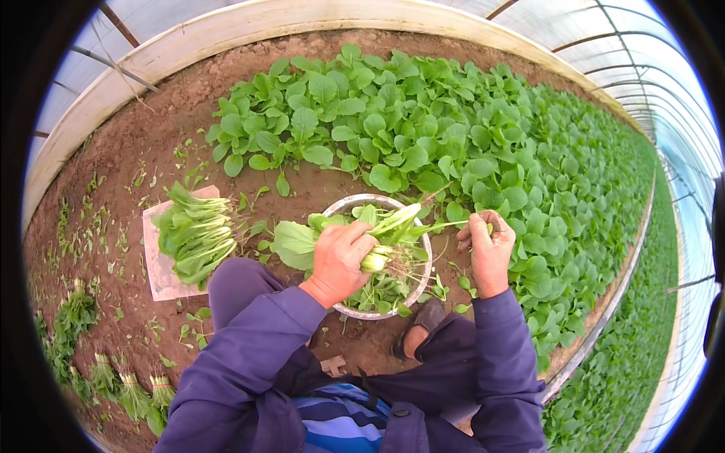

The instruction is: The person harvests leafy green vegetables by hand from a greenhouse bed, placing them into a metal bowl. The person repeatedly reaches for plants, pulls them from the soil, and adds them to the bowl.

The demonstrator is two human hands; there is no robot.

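My left hand [340, 257] grips a small bunch of leafy greens [396, 223] by the stems, its pale stalk bases and roots pointing right. Pinched between the fingers of my right hand [488, 249] is a thin green leaf stalk [444, 225], stretching left to the bunch. Both hands are above the rim of a round basin [426, 272], which stands on the soil between my feet. Loose leaves [379, 294] fill much of the basin. On its left, a pile of greens [195, 235] lies on a pale flat board [156, 272], roots facing right.
A dense bed of growing greens [362, 119] spreads ahead and to the right. Tied bundles [136, 393] lie at lower left on bare soil [130, 317] strewn with leaf scraps. A low pale barrier [243, 28] and the greenhouse's plastic film [628, 51] enclose the plot.
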